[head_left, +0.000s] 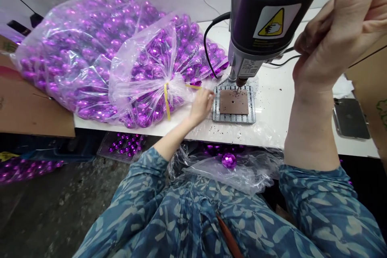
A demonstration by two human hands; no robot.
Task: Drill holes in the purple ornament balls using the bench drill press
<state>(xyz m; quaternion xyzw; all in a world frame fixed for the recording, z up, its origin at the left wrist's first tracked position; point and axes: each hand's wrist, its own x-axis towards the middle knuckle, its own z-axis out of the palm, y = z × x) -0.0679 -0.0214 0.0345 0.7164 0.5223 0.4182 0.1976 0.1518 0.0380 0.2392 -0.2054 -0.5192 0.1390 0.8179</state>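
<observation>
A black and grey bench drill press (272, 12) with a yellow warning sticker stands over a slotted metal base (216, 117). On that base lies a brown square plate (229, 107) with a small dark hole and scattered shavings, below the drill chuck (242, 81). My right hand (341, 36) is raised beside the machine, fingers curled around what looks like its feed lever, mostly hidden. My left hand (202, 105) rests at the base's left edge, fingers bent together; whatever they hold is hidden. Just left of it is the gathered neck of a clear plastic bag (178, 86), tied with yellow strip.
Shiny purple faceted balls (102, 40) fill the big bag on the white table (272, 109). A phone (350, 119) lies at the right. One purple ball (229, 160) sits on clear plastic (250, 173) below the table edge. Cardboard (36, 105) stands at left.
</observation>
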